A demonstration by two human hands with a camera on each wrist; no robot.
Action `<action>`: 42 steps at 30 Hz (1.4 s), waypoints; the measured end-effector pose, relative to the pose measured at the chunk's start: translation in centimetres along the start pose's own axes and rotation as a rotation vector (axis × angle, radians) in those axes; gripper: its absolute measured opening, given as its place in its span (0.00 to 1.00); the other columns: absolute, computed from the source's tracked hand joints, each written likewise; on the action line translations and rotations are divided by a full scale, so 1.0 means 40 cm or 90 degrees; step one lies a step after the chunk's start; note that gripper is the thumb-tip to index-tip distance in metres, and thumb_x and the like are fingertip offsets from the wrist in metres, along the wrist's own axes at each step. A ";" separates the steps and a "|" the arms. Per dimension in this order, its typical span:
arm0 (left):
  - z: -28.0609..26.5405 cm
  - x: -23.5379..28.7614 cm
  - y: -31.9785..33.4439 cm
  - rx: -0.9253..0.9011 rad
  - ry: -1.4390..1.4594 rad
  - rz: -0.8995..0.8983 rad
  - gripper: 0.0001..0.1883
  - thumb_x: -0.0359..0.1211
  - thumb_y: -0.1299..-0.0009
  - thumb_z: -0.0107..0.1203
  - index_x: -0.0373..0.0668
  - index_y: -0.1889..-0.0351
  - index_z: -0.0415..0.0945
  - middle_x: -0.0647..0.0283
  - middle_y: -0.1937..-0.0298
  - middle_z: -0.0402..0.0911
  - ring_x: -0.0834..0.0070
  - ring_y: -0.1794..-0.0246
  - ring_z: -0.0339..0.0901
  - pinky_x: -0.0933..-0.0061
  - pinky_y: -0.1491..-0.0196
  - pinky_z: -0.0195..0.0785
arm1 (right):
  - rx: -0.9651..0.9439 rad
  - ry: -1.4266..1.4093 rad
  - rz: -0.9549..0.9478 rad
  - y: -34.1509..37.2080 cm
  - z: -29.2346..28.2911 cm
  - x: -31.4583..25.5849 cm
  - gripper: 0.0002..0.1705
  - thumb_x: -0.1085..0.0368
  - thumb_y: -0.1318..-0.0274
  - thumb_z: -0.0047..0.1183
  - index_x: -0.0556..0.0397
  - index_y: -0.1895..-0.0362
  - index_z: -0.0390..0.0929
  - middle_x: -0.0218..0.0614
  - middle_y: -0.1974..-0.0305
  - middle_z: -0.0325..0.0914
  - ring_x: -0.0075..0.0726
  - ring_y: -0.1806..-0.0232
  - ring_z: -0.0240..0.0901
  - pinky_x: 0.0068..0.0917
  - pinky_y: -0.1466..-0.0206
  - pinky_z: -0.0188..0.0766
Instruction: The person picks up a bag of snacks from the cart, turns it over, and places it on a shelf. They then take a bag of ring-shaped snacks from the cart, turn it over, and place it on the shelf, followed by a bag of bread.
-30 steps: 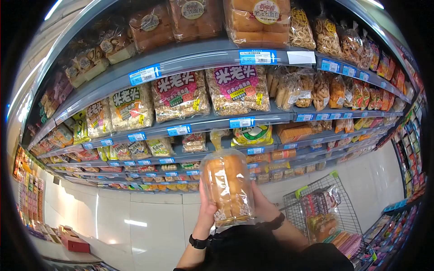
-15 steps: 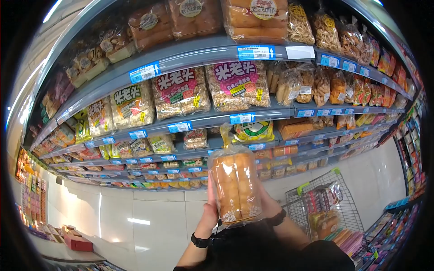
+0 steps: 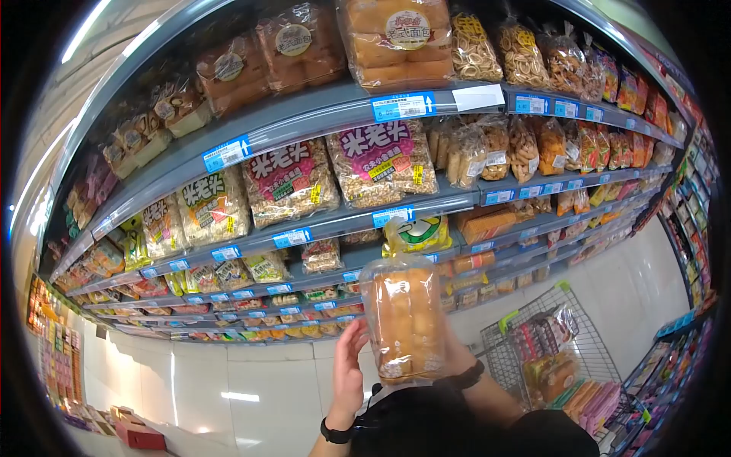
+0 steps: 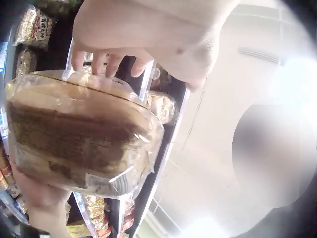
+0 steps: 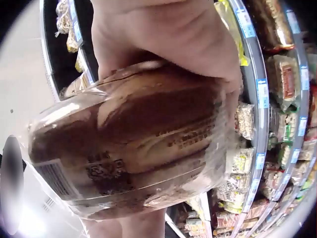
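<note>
A bagged loaf of bread [image 3: 405,324], golden brown in clear plastic with its neck tied at the top, is upright in front of the person's chest. The right hand [image 5: 166,37] grips it along one side, mostly hidden behind the bag in the head view. At the other side the left hand [image 3: 349,373] has its fingers extended, with a narrow gap to the bag. In the left wrist view the left fingertips [image 4: 113,65] are right by the bag's edge. A barcode and dark print show on the bag's underside in the right wrist view.
Shelves ahead carry large bags of puffed snacks [image 3: 293,183], packed bread [image 3: 400,42] and bagged biscuits, with blue price tags [image 3: 403,107] on the edges. A wire shopping cart [image 3: 598,346] with packaged goods stands at the right. A red box [image 3: 137,430] is at lower left.
The left hand has come off the loaf's side and its fingers are spread away from it. The loaf stays in the right hand. The head view has shifted slightly.
</note>
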State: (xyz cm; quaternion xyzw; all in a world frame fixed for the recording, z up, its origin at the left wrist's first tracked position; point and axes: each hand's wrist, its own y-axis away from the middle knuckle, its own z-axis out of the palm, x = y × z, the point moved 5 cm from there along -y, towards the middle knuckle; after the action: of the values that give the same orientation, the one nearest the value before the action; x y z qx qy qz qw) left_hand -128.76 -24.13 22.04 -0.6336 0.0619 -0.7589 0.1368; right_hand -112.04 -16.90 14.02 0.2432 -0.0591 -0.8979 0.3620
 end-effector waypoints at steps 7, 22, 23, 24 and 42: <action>-0.022 -0.002 -0.002 -0.025 0.073 -0.109 0.41 0.40 0.29 0.58 0.34 0.25 0.48 0.50 0.28 0.60 0.62 0.27 0.58 0.61 0.30 0.57 | 0.101 0.125 -0.095 0.000 -0.007 -0.059 0.37 0.38 0.28 0.33 0.51 0.29 0.59 0.40 0.36 0.70 0.41 0.37 0.69 0.40 0.35 0.67; -0.060 -0.117 -0.004 0.070 0.257 -0.230 0.46 0.17 0.43 0.64 0.39 0.27 0.52 0.60 0.32 0.65 0.69 0.32 0.64 0.67 0.34 0.63 | 0.003 0.550 -0.250 0.047 0.055 -0.110 0.43 0.66 0.42 0.61 0.54 0.26 0.52 0.39 0.34 0.63 0.35 0.40 0.68 0.32 0.39 0.70; -0.054 -0.114 -0.004 0.054 0.249 -0.233 0.46 0.17 0.43 0.64 0.39 0.26 0.51 0.60 0.32 0.65 0.69 0.32 0.64 0.68 0.34 0.63 | -0.024 0.518 -0.247 0.041 0.055 -0.102 0.44 0.66 0.41 0.59 0.53 0.25 0.49 0.39 0.32 0.60 0.35 0.36 0.64 0.32 0.36 0.65; -0.047 -0.113 -0.004 0.037 0.241 -0.236 0.47 0.17 0.43 0.65 0.39 0.26 0.51 0.60 0.32 0.65 0.70 0.32 0.64 0.68 0.34 0.63 | -0.050 0.485 -0.244 0.035 0.051 -0.095 0.45 0.67 0.40 0.58 0.53 0.24 0.46 0.39 0.30 0.58 0.35 0.32 0.60 0.32 0.32 0.61; -0.036 -0.122 0.005 0.032 0.237 -0.284 0.48 0.19 0.41 0.64 0.41 0.24 0.47 0.59 0.29 0.61 0.68 0.29 0.61 0.66 0.31 0.59 | 0.002 0.312 -0.192 0.021 0.017 -0.064 0.42 0.69 0.41 0.56 0.57 0.25 0.50 0.37 0.31 0.60 0.33 0.30 0.57 0.32 0.28 0.54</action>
State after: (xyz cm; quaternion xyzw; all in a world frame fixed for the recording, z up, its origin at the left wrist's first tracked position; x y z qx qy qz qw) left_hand -129.35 -23.05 17.09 -0.4775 -0.0737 -0.8749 -0.0315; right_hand -110.26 -15.83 15.87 0.4597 0.0652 -0.8560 0.2275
